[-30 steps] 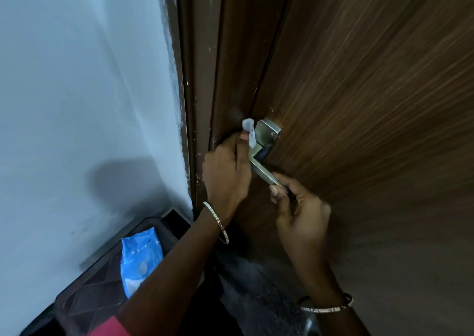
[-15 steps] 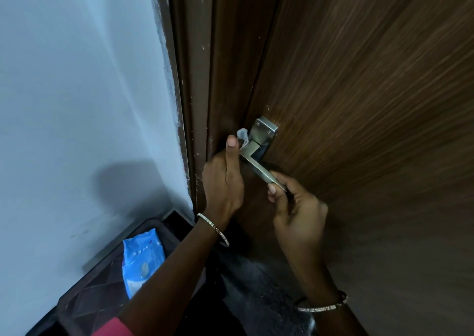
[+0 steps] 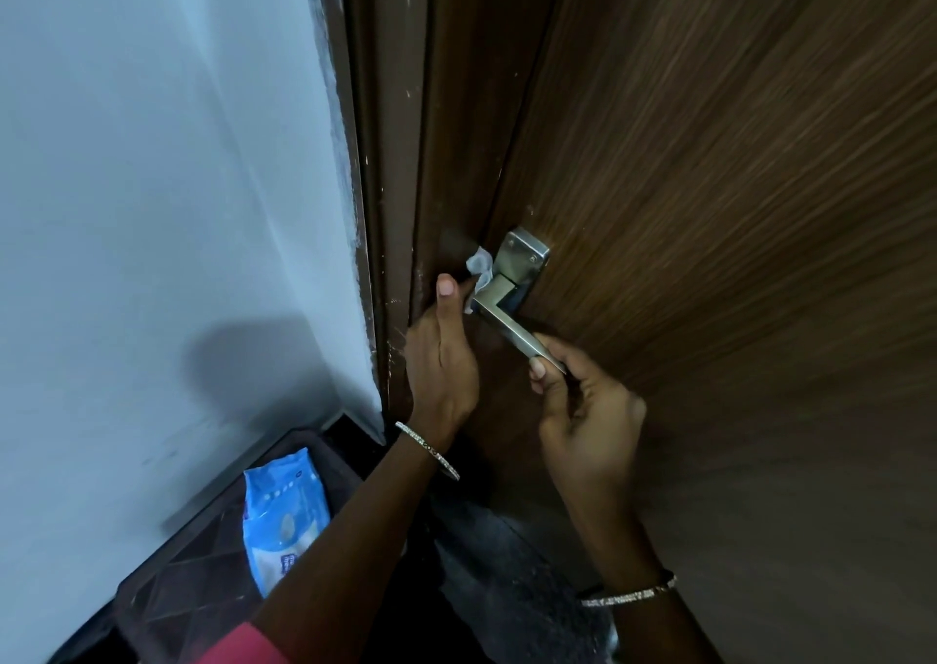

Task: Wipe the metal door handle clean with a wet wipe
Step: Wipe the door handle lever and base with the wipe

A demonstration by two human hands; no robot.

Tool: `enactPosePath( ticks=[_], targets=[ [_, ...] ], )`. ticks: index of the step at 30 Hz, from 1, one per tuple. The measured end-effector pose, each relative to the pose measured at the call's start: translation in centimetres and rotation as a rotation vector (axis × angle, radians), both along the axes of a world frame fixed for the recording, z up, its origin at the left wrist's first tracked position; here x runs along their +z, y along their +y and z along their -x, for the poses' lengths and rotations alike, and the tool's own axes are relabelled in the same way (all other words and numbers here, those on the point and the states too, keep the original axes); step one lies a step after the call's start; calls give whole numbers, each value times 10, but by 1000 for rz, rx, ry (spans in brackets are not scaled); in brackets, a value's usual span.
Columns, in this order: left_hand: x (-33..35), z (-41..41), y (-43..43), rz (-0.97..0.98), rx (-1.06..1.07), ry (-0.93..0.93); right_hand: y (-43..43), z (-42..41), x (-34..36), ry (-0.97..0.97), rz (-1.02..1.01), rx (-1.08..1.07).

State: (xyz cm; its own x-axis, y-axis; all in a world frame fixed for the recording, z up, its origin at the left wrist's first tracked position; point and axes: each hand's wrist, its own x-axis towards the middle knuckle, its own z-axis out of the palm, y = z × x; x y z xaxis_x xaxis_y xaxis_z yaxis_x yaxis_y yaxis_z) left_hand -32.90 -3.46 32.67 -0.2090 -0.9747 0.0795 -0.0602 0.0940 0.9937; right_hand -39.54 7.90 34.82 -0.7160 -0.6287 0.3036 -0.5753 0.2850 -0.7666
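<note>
Head view: the left hand (image 3: 441, 359) pinches a white wipe (image 3: 479, 263), its fingers (image 3: 447, 288) curled and pressing the wipe against the bend of the metal handle (image 3: 512, 308); part of the wipe sticks up above the fingers. The handle is mounted on the brown door (image 3: 710, 207), its lever running down-right from the left fingers to the right hand (image 3: 588, 410), which is clamped on the lever's free end. Each wrist bears a bangle (image 3: 428, 449). A blue pack (image 3: 284, 511) lies well below the left hand, beside the pale wall (image 3: 152, 182).
</note>
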Motion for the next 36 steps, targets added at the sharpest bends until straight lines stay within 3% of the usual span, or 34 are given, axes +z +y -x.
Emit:
enactPosePath(
  ticks=[3,10,13,18,25,36],
  targets=[
    [15,-2,1,-10,7,95,1,0,2,-9,-15,11],
    [5,3,-5,191,-16,13,1,-1,0,-17,0,12],
    [-16,-1,5,152,-13,36,1,0,-2,-2,7,12],
    [-29,-2,11,-215,-68,252,0,1,-7,8,40,14],
    [-14,-3,2,-355,-24,406,0,1,-8,56,72,16],
    [6,11,-3,-1052,-29,637,1,0,-5,36,68,21]
  ],
)
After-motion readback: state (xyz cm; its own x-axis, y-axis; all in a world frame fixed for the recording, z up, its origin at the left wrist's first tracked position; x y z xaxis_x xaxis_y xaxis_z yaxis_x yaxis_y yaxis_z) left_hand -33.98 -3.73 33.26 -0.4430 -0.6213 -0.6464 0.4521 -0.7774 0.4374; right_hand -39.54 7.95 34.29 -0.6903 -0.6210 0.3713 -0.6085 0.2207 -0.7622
